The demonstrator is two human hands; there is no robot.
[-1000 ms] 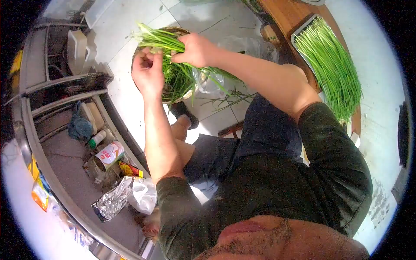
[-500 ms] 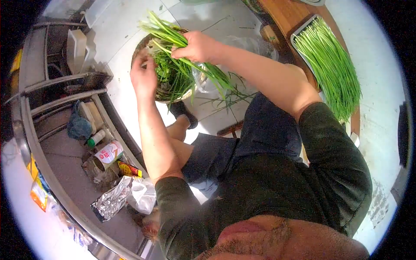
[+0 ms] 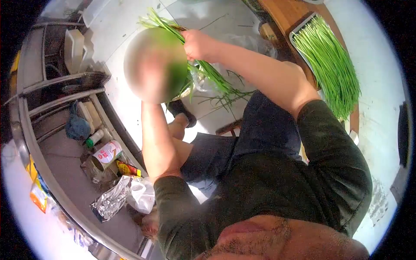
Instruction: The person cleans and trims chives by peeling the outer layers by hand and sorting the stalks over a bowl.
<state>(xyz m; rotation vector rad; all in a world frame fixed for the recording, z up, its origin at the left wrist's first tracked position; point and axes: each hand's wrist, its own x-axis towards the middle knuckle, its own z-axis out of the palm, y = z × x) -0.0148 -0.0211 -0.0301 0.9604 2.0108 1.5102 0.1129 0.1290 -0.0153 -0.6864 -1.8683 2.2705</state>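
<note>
My right hand [image 3: 200,45] is closed around a bunch of garlic chives [image 3: 212,74]. The pale stem ends stick out past it to the upper left, and the green leaves hang down on the near side. My left hand [image 3: 151,73] is beside the bunch on its left, over a round basket of loose greens. A blurred patch covers that hand and most of the basket, so its fingers cannot be made out. More chive leaves [image 3: 227,99] trail below the bunch, near a clear plastic bag [image 3: 203,82].
On the right, a tray [image 3: 299,28] piled with neatly lined-up garlic chives [image 3: 327,65] rests on a wooden bench [image 3: 284,15]. To the left, an open cabinet [image 3: 60,160] holds a printed paper cup [image 3: 107,154], crumpled foil [image 3: 113,201] and a white plastic bag [image 3: 141,195]. Pale tiles cover the floor.
My right hand has shifted slightly to the right along the bunch. A blur now hides my left hand and the basket, which showed clearly before.
</note>
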